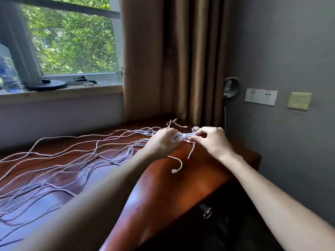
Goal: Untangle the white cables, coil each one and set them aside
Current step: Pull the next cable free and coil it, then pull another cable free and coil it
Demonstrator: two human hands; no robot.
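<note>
A small coiled bundle of white cable hangs between my two hands above the far right part of the wooden table. My left hand grips the bundle's left end. My right hand pinches its wrapped middle from the right. Two loose ends drop from the bundle, one ending in a plug. Several long white cables lie tangled across the table to the left, running up to my left hand.
The table's right edge drops off beside a grey wall with a socket plate and a yellow note. Brown curtains hang behind. On the window sill stand a water bottle and a black round base.
</note>
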